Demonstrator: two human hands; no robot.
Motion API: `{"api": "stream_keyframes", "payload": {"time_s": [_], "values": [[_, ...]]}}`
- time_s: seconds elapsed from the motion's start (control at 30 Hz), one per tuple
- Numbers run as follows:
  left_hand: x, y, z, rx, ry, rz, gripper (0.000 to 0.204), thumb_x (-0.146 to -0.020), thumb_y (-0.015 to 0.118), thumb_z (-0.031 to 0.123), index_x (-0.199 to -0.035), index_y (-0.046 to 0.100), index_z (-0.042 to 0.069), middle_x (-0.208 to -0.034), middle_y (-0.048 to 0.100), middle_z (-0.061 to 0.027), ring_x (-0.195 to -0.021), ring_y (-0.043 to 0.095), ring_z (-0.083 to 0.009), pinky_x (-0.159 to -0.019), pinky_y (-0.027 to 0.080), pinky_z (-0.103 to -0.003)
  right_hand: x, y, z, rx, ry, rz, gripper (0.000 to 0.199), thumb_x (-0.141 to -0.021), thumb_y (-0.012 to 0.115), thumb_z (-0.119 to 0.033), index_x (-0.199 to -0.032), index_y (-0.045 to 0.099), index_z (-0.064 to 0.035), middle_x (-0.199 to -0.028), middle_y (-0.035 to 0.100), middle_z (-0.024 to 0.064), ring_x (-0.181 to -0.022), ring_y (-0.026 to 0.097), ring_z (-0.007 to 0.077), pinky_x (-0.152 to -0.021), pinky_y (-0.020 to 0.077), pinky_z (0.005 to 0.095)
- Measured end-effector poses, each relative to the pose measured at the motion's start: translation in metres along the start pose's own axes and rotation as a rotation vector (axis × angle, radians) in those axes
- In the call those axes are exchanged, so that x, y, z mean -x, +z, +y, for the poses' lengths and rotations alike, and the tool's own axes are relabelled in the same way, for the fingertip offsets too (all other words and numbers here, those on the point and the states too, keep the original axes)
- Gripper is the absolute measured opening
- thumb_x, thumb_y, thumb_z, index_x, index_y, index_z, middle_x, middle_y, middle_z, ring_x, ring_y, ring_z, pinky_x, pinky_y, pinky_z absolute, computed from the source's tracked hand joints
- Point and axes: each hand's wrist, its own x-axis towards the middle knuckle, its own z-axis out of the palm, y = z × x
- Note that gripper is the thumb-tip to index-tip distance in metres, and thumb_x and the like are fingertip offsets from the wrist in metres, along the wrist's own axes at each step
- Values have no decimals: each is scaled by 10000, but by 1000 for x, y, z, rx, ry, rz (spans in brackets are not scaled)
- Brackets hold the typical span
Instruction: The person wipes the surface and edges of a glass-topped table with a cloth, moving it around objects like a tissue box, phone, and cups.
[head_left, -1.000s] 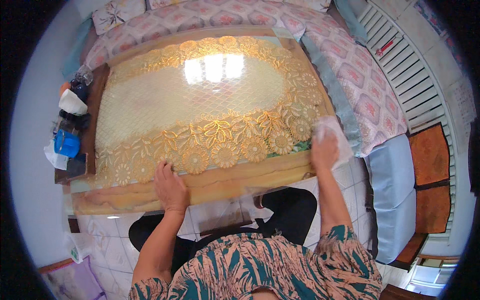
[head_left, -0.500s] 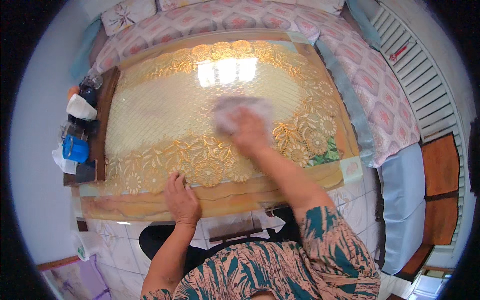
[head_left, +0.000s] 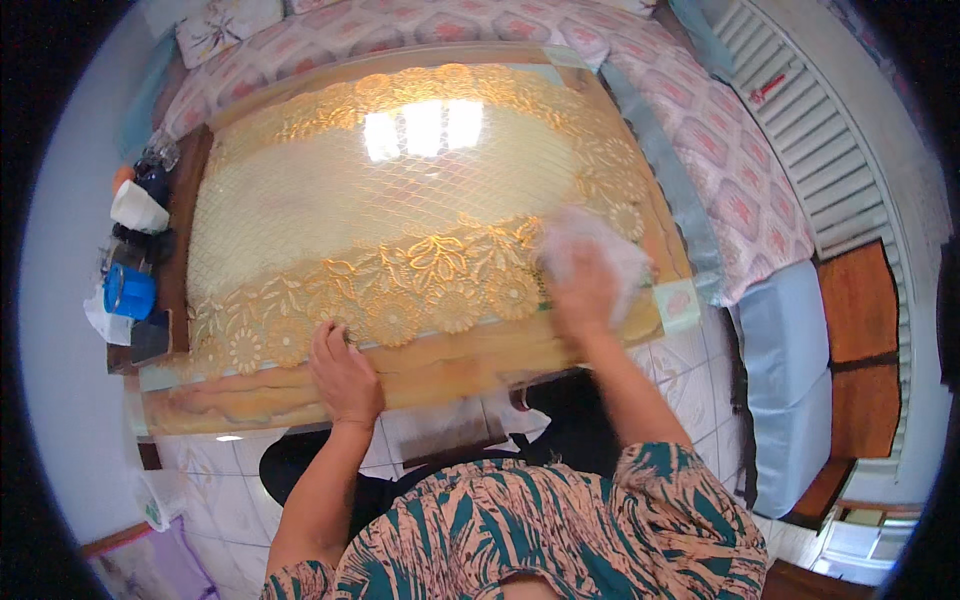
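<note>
A table [head_left: 430, 370] with a yellow-brown border stands before me, topped by a gold floral lace-patterned cover [head_left: 300, 220] with a glossy surface. My right hand [head_left: 583, 290] presses a pale pinkish-white cloth [head_left: 610, 250] against the near right part of the cover; both are smeared by motion, and the cloth spreads out past the fingers. On the near edge of the table rests my left hand [head_left: 345, 375], fingers loosely stretched and bent at the tips, nothing in it.
Along the table's left end, a dark wooden tray [head_left: 190, 240] carries a blue cup [head_left: 130, 291], a white cup [head_left: 140, 207] and other small items. A sofa with a pink diamond-patterned cover [head_left: 690, 110] wraps the far and right sides. A white radiator [head_left: 800, 120] lines the right wall.
My right hand has swept the cloth to the right and nearer, from mid-table to the near right corner area. My left hand stays on the near edge. The whole view has shifted slightly.
</note>
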Motion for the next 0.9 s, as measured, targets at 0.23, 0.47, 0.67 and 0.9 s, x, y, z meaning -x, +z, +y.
{"api": "stream_keyframes", "payload": {"time_s": [0.23, 0.47, 0.67, 0.9], "values": [[-3, 9, 3, 12, -7, -41, 353, -835, 533, 79, -1183, 488, 34, -1293, 488, -151, -1212, 445, -349, -1010, 358, -455, 50, -13, -117, -435, -471, -202, 630, -748, 676, -283, -1340, 515, -141, -1410, 441, 171, -1334, 374, 328, -1105, 264, 457], [4, 10, -9, -42, 13, 5, 339, -828, 536, 90, -1163, 495, 48, -1268, 505, -149, -1195, 461, -348, -1000, 372, -452, 14, -42, 94, 57, 280, -206, 595, -872, 558, -378, -1398, 434, -128, -1436, 416, 157, -1331, 376, 323, -1055, 334, 452], [1, 13, -9, -53, 9, 29, 288, -831, 529, 107, -1114, 508, 55, -1241, 516, -133, -1163, 479, -334, -973, 396, -441, 53, -32, 4, -111, 0, -147, 634, -815, 625, -358, -1393, 453, -163, -1414, 424, 190, -1325, 375, 346, -1079, 296, 479], [-4, 14, -19, 14, 76, -6, 286, -838, 540, 128, -1113, 531, 49, -1264, 511, -148, -1177, 476, -342, -995, 389, -437, 97, -57, -101, -350, -520, -300, 675, -803, 644, -334, -1425, 409, -217, -1472, 352, 168, -1369, 325, 318, -1105, 251, 450]]}}
